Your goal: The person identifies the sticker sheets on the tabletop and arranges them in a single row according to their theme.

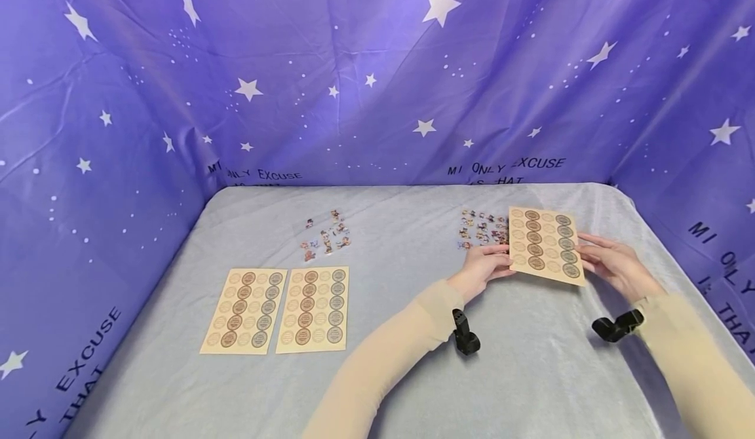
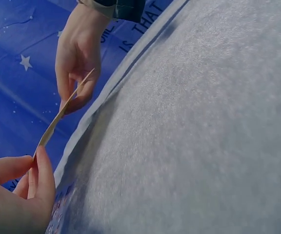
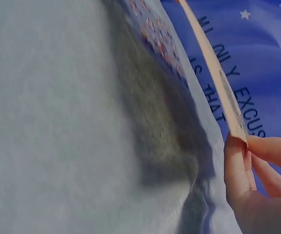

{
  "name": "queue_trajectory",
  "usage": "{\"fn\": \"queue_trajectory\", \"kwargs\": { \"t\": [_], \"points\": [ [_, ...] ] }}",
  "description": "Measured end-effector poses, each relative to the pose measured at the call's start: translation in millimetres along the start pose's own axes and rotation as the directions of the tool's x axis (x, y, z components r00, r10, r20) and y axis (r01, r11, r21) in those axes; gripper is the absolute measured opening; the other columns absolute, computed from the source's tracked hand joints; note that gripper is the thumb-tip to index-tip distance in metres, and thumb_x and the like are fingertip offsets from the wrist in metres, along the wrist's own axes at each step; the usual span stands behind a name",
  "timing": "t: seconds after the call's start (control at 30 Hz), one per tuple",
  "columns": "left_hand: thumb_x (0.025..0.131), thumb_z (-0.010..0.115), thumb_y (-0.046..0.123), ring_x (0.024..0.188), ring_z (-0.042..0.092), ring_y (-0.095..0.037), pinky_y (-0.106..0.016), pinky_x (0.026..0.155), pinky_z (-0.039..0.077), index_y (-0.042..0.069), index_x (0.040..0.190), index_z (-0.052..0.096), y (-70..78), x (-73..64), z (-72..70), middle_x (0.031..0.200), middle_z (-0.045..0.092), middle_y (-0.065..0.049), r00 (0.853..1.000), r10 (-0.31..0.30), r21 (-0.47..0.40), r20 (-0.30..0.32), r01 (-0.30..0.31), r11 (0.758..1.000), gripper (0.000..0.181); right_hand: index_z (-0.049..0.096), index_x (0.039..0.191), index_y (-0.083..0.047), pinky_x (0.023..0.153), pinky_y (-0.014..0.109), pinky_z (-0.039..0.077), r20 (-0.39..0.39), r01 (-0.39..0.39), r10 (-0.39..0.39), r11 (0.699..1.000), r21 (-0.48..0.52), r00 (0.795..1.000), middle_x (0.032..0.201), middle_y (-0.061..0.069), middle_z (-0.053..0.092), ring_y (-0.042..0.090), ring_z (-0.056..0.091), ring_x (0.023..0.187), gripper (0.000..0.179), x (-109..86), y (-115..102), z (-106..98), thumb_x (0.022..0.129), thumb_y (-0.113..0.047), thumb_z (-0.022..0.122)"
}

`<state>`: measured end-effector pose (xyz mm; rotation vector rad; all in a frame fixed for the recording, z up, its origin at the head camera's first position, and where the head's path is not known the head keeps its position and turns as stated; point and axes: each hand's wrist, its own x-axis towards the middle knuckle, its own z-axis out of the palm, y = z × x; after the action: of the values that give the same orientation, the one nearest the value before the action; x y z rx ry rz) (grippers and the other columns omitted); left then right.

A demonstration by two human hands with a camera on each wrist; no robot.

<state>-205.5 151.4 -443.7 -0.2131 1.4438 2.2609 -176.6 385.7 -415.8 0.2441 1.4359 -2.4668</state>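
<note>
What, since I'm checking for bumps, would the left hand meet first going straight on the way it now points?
The sheet, which the left hand pinches; beyond it, the right hand at the opposite edge seems next in line, though depth is unclear.

Purple drapes (image 1: 377,137) on three sides of a table (image 1: 407,209)
White stars (image 1: 441,4) and black lettering (image 1: 545,163) pattern the creased drapes; the tablecloth (image 1: 147,393) is pale grey-blue and velvety.

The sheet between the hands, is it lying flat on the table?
No, the left hand and right hand hold the sheet raised above the table.
</note>
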Motion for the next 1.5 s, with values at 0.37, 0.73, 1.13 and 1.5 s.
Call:
{"fn": "queue_trajectory", "kwargs": {
  "t": [0.37,0.73,1.13,1.5],
  "points": [
    [0.07,0.057,-0.019,0.076,0.064,-0.027,-0.032,0.064,0.055,-0.002,0.096,0.066,6.4,-9.4,-20.0,0.08,0.065,-0.019,1.0,0.001,0.004,-0.016,-0.001,1.0,0.033,0.07,0.088,-0.01,0.07,0.027,0.053,0.038,0.026,-0.028,0.999,0.04,0.999,0.082,0.01,0.067,0.018,0.064,0.078,0.039,1.6,9.3,17.2,0.085,0.015,0.041],
    [0.07,0.056,-0.018,0.074,0.064,-0.023,-0.031,0.065,0.055,-0.001,0.1,0.066,15.7,-21.9,-46.1,0.083,0.065,-0.018,0.999,0.005,0.044,-0.038,-0.003,0.999,0.036,0.069,0.087,-0.01,0.07,0.028,0.054,0.015,0.049,-0.05,0.998,0.035,0.999,0.081,0.012,0.067,0.019,0.065,0.077,0.036,2.7,23.0,41.8,0.083,0.016,0.044],
    [0.071,0.055,-0.017,0.072,0.063,-0.018,-0.031,0.067,0.054,-0.002,0.104,0.063,22.5,-38.4,-66.5,0.085,0.065,-0.017,0.999,0.015,0.09,-0.045,-0.011,0.996,0.037,0.069,0.087,-0.014,0.071,0.026,0.053,-0.012,0.043,-0.043,0.999,-0.013,0.999,0.08,0.008,0.068,0.016,0.065,0.076,0.034,1.0,36.1,65.4,0.083,0.013,0.048],
    [0.072,0.055,-0.015,0.064,0.061,-0.013,-0.03,0.066,0.055,-0.004,0.107,0.061,31.2,-57.5,-83.5,0.083,0.065,-0.014,0.997,0.068,0.14,-0.049,-0.06,0.988,0.037,0.068,0.087,-0.016,0.071,0.025,0.053,-0.017,0.047,-0.048,0.998,-0.038,0.999,0.08,0.007,0.068,0.014,0.064,0.076,0.034,-1.1,45.6,89.9,0.084,0.012,0.048]
  ]
}}
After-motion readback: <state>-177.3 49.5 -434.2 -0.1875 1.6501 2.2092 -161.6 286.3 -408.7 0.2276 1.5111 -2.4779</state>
